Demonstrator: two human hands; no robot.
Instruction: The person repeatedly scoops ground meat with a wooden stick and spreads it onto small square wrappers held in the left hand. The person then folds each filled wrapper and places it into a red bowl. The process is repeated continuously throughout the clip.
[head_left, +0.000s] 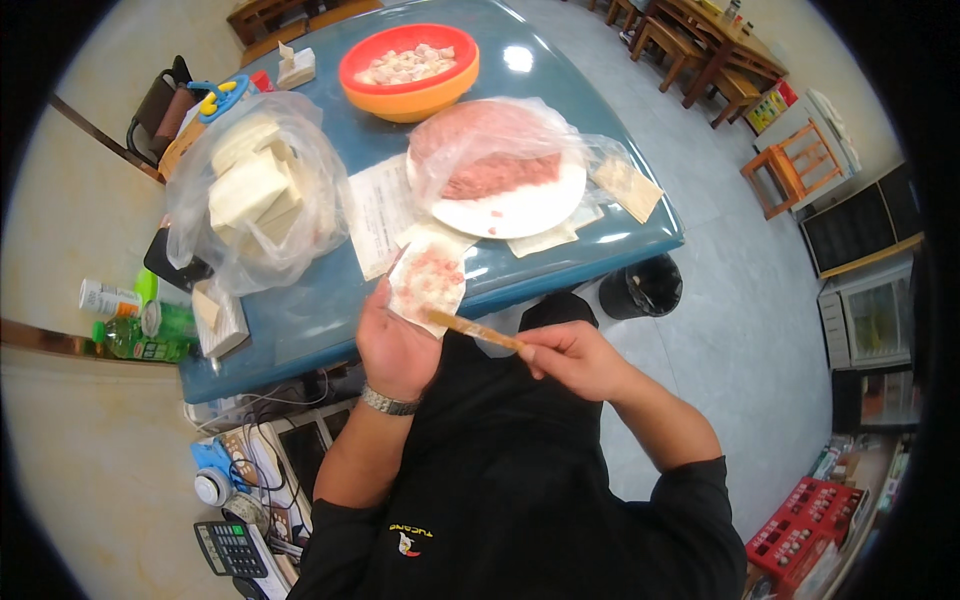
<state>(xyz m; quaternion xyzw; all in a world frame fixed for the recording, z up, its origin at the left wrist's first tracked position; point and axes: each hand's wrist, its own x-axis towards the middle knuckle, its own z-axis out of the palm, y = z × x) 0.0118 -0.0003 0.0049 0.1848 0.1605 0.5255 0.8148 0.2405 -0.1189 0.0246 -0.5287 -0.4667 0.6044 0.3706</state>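
Observation:
My left hand (396, 345), with a metal watch at its wrist, holds up a pale dough wrapper (450, 285) at the table's near edge. Pink minced meat is smeared over the wrapper. My right hand (570, 358) grips a flat wooden stick (478, 329), and its far tip touches the wrapper's lower part. Beyond the wrapper a white plate (520, 213) carries a big mound of minced meat (480, 150), partly covered by clear plastic. To the left, an open plastic bag (318, 215) holds stacked square wrappers (255, 190).
Filled wontons lie in a red colander (466, 68) set in an orange bowl (420, 104) farther back on the blue table (560, 75). Bottles (140, 340) and a tissue pack (222, 325) stand at the left edge. A black bin (641, 287) is below the right edge.

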